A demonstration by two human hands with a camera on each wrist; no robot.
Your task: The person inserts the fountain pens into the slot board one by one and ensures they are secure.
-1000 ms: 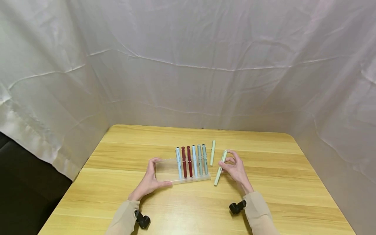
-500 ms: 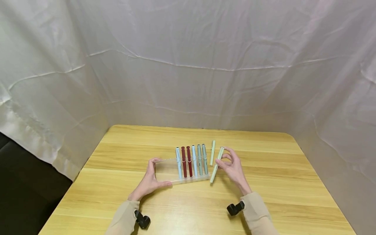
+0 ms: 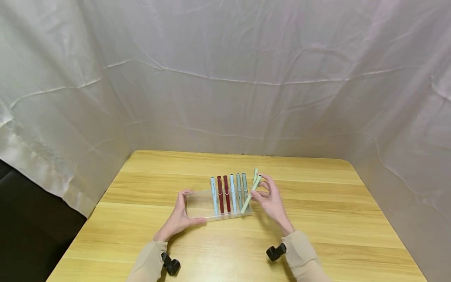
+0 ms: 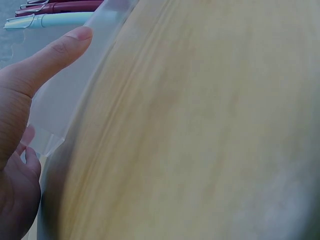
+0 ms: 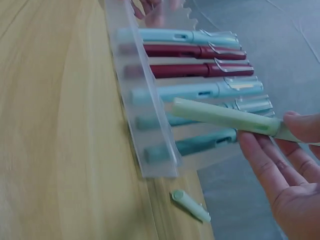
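My left hand (image 3: 179,217) grips the left end of a clear plastic pen tray (image 3: 199,204), thumb on the front edge and fingers at the back. In its slots a light blue pen (image 3: 214,197), two dark red pens (image 3: 220,196), another light blue pen (image 3: 233,194) and two grey-green pens (image 3: 239,192) stand side by side. My right hand (image 3: 273,203) pinches a pale green pen (image 5: 220,116) near its clip end, tilted over the tray's right end, partly covering the grey-green pens. Behind it lies a second pale green pen (image 3: 255,172), partly hidden.
Everything rests on a wooden table (image 3: 317,219). A pale curtain (image 3: 232,98) hangs around its back and sides. Something dark (image 3: 28,219) stands beyond the left edge. Black wrist cameras (image 3: 171,264) sit on both sleeves.
My right hand has carried the pale green pen leftward, from beside the tray to over its right end. The left hand and tray have stayed in place.
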